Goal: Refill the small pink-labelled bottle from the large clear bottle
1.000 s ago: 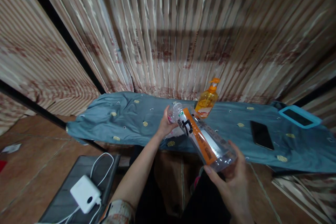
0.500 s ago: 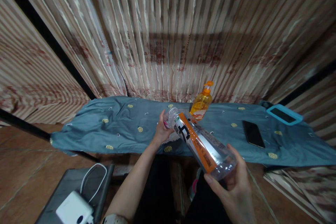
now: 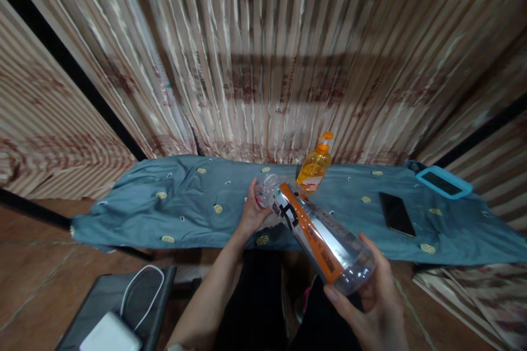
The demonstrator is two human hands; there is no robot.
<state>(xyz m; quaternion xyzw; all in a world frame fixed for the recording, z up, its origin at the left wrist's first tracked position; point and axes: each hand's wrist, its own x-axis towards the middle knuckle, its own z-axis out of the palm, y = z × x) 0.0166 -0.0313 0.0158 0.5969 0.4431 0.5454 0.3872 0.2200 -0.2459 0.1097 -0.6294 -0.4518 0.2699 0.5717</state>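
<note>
Here, both hands apparently tilt a clear plastic bottle [image 3: 317,233].

Dim, warm indoor light from above and behind the camera. A broad horizontal shadow band crosses the curtain [image 3: 263,66]. Wide-angle distortion bends the edges and fans the curtain folds. Soft blur at the borders. Faint glare on the bottle [image 3: 317,233]; floor murky.

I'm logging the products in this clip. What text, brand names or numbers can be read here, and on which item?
Clear bottle, held in both hands: one large black character resembling "力" on the white and orange label; the smaller print is too blurred to read.
Orange pump bottle: label unreadable.
Black phone: no text visible.
</note>
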